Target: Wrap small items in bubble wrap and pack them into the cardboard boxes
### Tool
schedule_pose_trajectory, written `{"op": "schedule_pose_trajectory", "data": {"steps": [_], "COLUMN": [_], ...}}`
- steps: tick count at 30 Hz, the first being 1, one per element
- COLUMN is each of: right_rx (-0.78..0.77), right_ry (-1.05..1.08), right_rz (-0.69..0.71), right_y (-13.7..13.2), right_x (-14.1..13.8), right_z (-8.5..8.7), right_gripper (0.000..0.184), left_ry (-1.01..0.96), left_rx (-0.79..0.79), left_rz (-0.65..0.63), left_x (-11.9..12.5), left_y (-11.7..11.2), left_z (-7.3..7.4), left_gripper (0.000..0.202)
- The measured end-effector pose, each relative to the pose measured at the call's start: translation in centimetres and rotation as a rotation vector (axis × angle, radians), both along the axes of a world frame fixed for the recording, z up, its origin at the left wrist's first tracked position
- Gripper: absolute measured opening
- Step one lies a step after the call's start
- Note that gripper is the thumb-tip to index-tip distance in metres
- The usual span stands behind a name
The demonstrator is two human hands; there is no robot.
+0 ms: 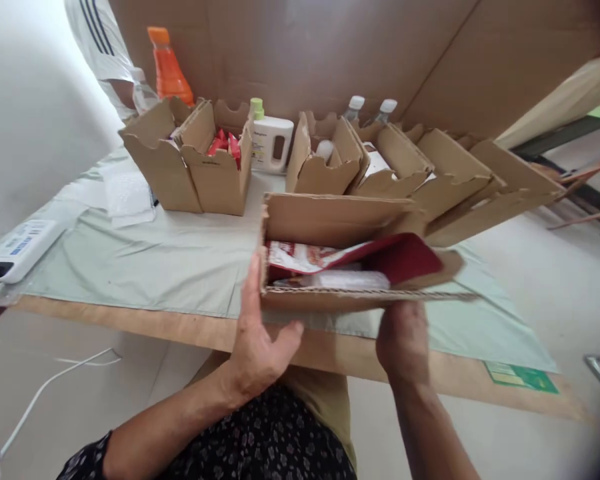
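Note:
An open cardboard box [330, 220] sits at the table's near edge, holding a red and white packet [325, 257] and a pale wrapped item. My left hand [257, 337] lies flat against the box's left side, fingers stretched upward, thumb out. My right hand [403, 340] is under the box's front right edge; its fingers are blurred and tucked beneath the cardboard.
Behind stand several open cardboard boxes [215, 160], one with red packets, a white detergent bottle [270, 140], an orange bottle [169, 67] and two clear bottles [354, 107]. A pale green cloth [145, 257] covers the table. A white device [23, 247] lies at left. Another person's striped sleeve [97, 40] shows at the far left.

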State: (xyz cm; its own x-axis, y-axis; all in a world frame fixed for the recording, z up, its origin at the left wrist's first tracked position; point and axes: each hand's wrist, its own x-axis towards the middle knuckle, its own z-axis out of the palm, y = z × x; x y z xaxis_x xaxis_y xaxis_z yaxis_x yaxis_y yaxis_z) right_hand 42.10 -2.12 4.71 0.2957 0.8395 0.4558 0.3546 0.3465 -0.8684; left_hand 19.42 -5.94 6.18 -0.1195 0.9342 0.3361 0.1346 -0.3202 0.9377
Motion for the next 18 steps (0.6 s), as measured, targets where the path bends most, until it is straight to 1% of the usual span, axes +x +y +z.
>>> {"op": "schedule_pose_trajectory", "data": {"steps": [1, 3, 5, 7, 9, 11, 14, 16, 18], "right_rx": [-0.012, -0.021, -0.01, -0.003, 0.005, 0.01, 0.004, 0.007, 0.03], "right_ry": [0.013, 0.03, 0.03, 0.01, -0.023, -0.054, -0.088, -0.1, -0.119], "right_rz": [0.036, 0.159, 0.298, 0.383, 0.384, 0.336, 0.289, 0.291, 0.302], "right_y": [1.0, 4.0, 7.4, 10.4, 12.5, 13.8, 14.5, 14.7, 14.9], "right_x": [-1.2, -3.9, -6.6, -8.6, -10.0, -10.8, -11.5, -11.9, -12.5], "right_z": [-0.4, -0.5, 0.1, 1.0, 1.7, 1.8, 1.4, 1.0, 0.7], "right_gripper": [0.048, 0.052, 0.06, 0.07, 0.078, 0.08, 0.08, 0.081, 0.081], "left_ry": [-0.017, -0.039, -0.051, -0.044, -0.014, 0.036, 0.117, 0.149, 0.154], "left_rx": [-0.015, -0.016, 0.01, 0.046, 0.066, 0.066, 0.052, 0.067, 0.079], "left_rz": [0.06, 0.169, 0.237, 0.26, 0.254, 0.242, 0.211, 0.194, 0.178], "left_x": [-0.9, -2.7, -4.2, -5.0, -5.1, -4.7, -3.8, -3.3, -3.0], "left_y": [0.0, 0.4, 1.1, 1.5, 1.5, 0.9, -0.2, -0.7, -0.7], "left_z": [-0.3, -0.5, -0.5, -0.8, -1.5, -2.3, -3.3, -3.5, -3.3], "left_gripper": [0.097, 0.096, 0.095, 0.096, 0.099, 0.102, 0.103, 0.102, 0.101]}}
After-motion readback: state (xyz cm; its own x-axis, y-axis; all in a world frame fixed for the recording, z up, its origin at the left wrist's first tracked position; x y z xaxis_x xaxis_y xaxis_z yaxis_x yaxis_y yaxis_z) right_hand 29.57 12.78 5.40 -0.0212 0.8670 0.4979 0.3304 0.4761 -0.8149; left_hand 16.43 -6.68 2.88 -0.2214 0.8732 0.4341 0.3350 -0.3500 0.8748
